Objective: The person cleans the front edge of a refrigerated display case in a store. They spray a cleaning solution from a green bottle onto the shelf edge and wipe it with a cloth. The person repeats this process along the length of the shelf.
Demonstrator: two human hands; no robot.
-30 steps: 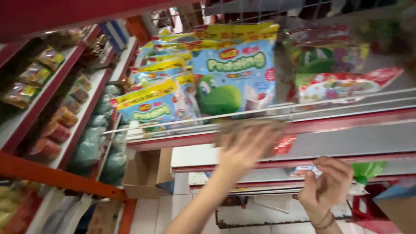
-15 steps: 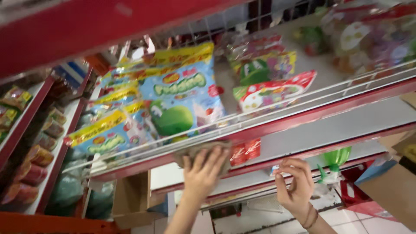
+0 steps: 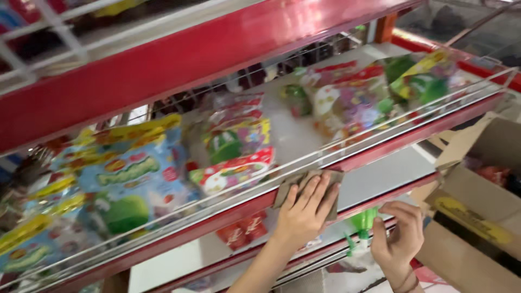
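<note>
Nearest the camera, the right hand (image 3: 400, 234) hangs below the shelves with its fingers curled loosely inward beside a small green-topped item (image 3: 362, 221); whether it actually grips anything cannot be told. Just above, the left hand (image 3: 305, 209) lies flat with fingers spread, pressing a grey-brown wiping cloth (image 3: 306, 187) against the red front lip of the shelf (image 3: 228, 214), right under the white wire rail (image 3: 347, 149). The cloth is a dull, folded rag, mostly hidden under the palm, with its corners showing on both sides. Wiping well here seems to call for an even, flat press and a straight run along the lip, keeping the fingers clear of the rail wires. At the right stands an open cardboard box (image 3: 477, 211). Farther back, on the shelf, lie a blue pudding bag (image 3: 135, 179), a red-and-white sweets pack (image 3: 233, 173) and other bright packets, blurred.
</note>
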